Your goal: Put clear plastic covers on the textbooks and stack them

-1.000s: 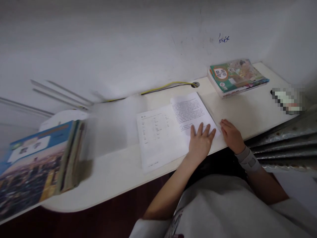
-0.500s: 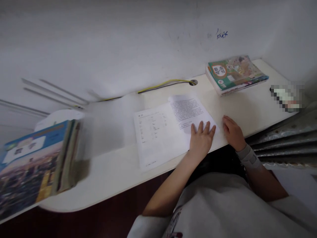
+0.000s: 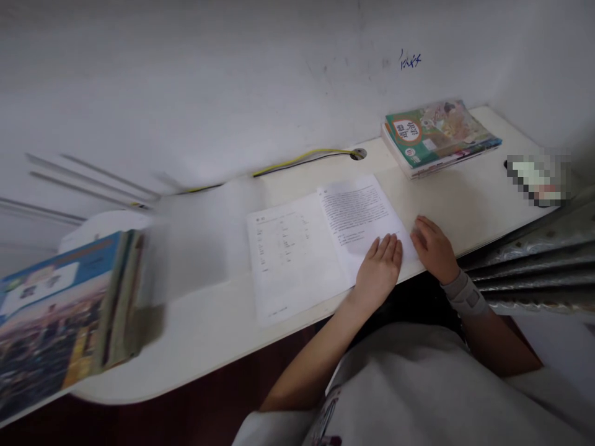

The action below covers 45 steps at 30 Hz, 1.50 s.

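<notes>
1. An open booklet (image 3: 323, 248) lies flat on the white counter (image 3: 195, 334), near its front edge — a page of dense print on the right, sparser marks on the left.
2. The left hand (image 3: 379, 271) lies palm down on the lower part of the printed page, fingers straight and side by side, gripping nothing.
3. The right hand (image 3: 436, 253) is apart from it, just beside the booklet's right edge, fingers loosely extended and nothing seen in its grip; whether it touches the paper, I cannot tell.
4. The booklet should be light and limp, its leaves prone to curl, crease or slide. The outer page edges or a corner look best for a hold; to shift it whole, support both halves.
5. The counter looks smooth, with a stack of books (image 3: 444, 139) at the right and blue-covered books (image 3: 56, 316) at the left.
6. Behind runs a pale, scuffed wall (image 3: 232, 93) — a yellow cable (image 3: 307, 155) along its foot — and a silvery curtain (image 3: 525, 266) hangs at right.
</notes>
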Motion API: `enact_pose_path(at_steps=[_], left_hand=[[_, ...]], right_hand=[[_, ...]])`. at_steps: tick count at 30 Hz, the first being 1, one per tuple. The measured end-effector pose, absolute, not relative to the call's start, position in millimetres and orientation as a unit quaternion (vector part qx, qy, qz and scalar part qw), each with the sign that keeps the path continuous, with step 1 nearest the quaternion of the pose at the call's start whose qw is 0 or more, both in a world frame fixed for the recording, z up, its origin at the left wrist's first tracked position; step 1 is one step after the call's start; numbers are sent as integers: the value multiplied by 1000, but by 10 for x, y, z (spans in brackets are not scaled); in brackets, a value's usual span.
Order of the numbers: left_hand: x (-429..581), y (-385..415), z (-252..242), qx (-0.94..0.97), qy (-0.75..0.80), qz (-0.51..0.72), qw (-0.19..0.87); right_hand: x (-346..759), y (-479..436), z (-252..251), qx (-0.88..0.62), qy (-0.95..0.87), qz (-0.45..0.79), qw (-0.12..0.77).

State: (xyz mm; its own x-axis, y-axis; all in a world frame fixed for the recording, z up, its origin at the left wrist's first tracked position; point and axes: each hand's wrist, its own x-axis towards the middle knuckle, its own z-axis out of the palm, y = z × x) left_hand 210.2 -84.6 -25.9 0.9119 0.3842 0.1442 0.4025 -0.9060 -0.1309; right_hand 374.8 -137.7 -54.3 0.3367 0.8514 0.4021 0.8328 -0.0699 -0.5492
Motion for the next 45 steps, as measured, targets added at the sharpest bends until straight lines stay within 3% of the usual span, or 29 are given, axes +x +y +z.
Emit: enact_pose_path(at_steps=[20, 28, 40, 45], left_hand=[[2075, -852, -233, -988, -112, -92, 60], [1750, -990, -146, -936, -343, -50, 53], [2009, -959, -175, -953, -300, -40, 11], [1844, -867, -90, -968, -225, -87, -71]], right_hand=[[3751, -1391, -546, -723, -586, 0, 365], [3722, -1402, -553, -737, -600, -16, 310], [3790, -1415, -539, -726, -615, 6, 308], [3760, -1448, -475, -722, -648, -29, 242]])
